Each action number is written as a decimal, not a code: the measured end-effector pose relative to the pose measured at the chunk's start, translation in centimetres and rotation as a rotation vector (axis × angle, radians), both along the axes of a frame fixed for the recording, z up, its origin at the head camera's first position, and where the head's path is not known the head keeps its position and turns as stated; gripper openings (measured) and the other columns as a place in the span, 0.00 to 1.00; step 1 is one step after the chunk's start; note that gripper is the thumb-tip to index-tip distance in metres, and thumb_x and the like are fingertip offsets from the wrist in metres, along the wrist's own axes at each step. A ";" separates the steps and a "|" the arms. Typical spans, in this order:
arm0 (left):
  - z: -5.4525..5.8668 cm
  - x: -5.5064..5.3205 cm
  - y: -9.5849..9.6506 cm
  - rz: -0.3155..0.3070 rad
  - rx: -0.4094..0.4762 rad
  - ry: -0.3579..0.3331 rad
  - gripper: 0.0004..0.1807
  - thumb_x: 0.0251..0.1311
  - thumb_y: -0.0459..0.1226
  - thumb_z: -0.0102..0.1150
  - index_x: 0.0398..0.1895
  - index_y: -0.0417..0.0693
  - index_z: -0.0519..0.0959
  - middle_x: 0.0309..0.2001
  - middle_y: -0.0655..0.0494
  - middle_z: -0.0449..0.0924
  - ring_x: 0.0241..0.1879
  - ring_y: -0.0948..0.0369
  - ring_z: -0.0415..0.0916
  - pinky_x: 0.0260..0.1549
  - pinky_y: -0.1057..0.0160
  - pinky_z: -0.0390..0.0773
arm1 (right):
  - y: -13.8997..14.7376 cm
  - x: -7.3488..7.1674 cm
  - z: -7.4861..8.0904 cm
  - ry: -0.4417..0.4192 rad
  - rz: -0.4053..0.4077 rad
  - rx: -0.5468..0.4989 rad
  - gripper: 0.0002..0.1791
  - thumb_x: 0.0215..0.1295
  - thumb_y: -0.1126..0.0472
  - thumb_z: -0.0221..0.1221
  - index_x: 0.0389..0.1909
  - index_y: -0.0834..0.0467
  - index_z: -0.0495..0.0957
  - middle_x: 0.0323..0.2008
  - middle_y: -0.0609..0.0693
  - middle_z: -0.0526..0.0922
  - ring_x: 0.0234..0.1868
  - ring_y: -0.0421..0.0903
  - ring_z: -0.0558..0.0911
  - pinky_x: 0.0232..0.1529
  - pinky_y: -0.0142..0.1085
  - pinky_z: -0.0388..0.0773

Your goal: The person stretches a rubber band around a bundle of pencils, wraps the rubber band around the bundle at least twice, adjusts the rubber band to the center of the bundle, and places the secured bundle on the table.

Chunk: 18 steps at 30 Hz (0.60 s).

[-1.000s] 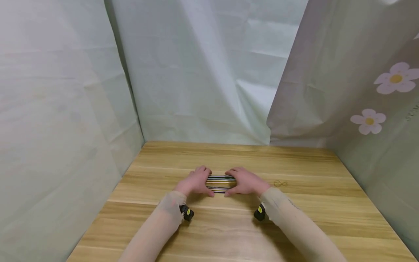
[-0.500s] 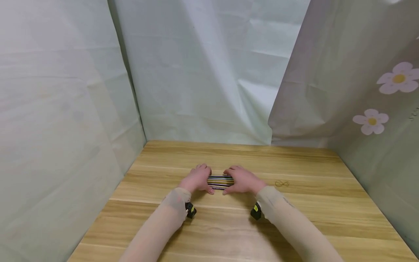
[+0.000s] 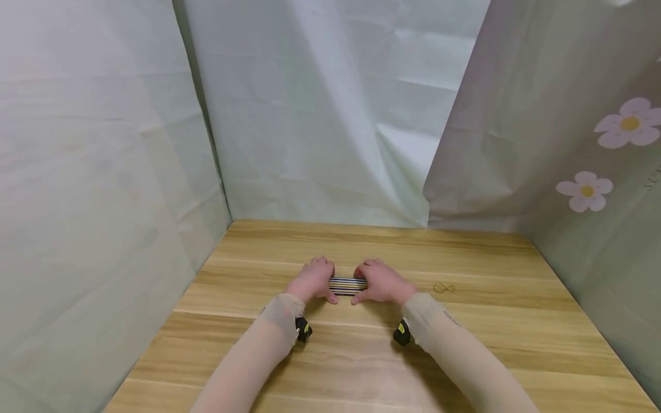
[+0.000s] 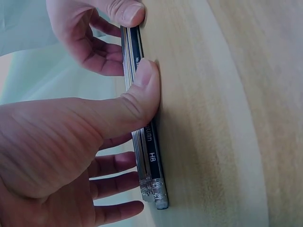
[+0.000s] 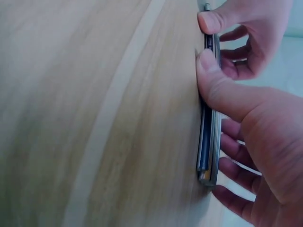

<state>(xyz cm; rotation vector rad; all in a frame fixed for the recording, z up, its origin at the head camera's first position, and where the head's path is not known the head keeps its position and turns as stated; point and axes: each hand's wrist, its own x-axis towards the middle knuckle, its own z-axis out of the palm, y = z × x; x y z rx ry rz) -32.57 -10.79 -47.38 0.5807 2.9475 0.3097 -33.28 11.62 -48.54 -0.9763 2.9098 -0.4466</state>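
Several striped pencils (image 3: 348, 286) lie side by side in a tight row on the wooden table, in front of me. My left hand (image 3: 312, 279) holds their left part, thumb on the near edge and fingers on the far edge. On the right part my right hand (image 3: 384, 282) grips the same way. The left wrist view shows a black pencil (image 4: 152, 156) marked HB with metal-banded ends at the bottom. In the right wrist view the other ends of the pencils (image 5: 206, 142) show below my right thumb. My palms hide parts of the row in the head view.
A thin yellowish rubber band (image 3: 444, 288), twisted into a figure eight, lies on the table (image 3: 356, 367) right of my right hand. Pale cloth walls (image 3: 320, 143) stand behind and at both sides of the table.
The pencils have been squeezed from a looser spread with a gap into a narrower, even row. Thumbs and fingers of both hands have drawn closer together.
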 end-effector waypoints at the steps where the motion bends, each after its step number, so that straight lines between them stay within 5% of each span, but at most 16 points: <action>1: 0.0 0.0 0.0 0.000 -0.001 0.001 0.33 0.42 0.50 0.90 0.44 0.45 0.80 0.45 0.51 0.75 0.52 0.49 0.71 0.59 0.41 0.74 | -0.1 0.1 0.1 -0.003 -0.009 -0.002 0.37 0.51 0.36 0.81 0.53 0.57 0.84 0.47 0.48 0.82 0.51 0.49 0.79 0.58 0.46 0.76; 18: 0.2 0.3 0.2 0.005 0.007 -0.017 0.31 0.44 0.48 0.89 0.43 0.46 0.78 0.42 0.52 0.75 0.49 0.49 0.70 0.57 0.41 0.74 | -0.9 1.0 0.4 -0.016 -0.073 0.024 0.33 0.52 0.41 0.83 0.49 0.58 0.83 0.43 0.48 0.81 0.46 0.48 0.79 0.54 0.45 0.77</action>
